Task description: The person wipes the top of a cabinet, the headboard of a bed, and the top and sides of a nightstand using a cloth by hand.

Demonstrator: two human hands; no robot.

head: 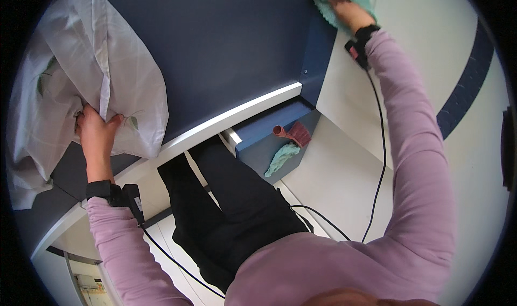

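Observation:
My left hand (97, 128) grips a bunched fold of pale, sheer-looking fabric (133, 88) with a green leaf print. The fabric hangs or lies in loose folds over the left part of a dark blue surface (230, 43). Up at the top right, my right hand (349, 11) holds a mint-green cloth (323, 3) where the blue side panel (317, 59) meets a white wall (408, 7). Its fingers are partly hidden by the cloth and slightly blurred.
A white edge strip (234, 114) borders the blue surface. Below it, a blue ledge (252, 160) carries a reddish brush head (297, 134) and a crumpled green cloth (282, 158). Black cables (381, 144) run from both wrist devices. A dark curved band (464, 83) crosses the wall.

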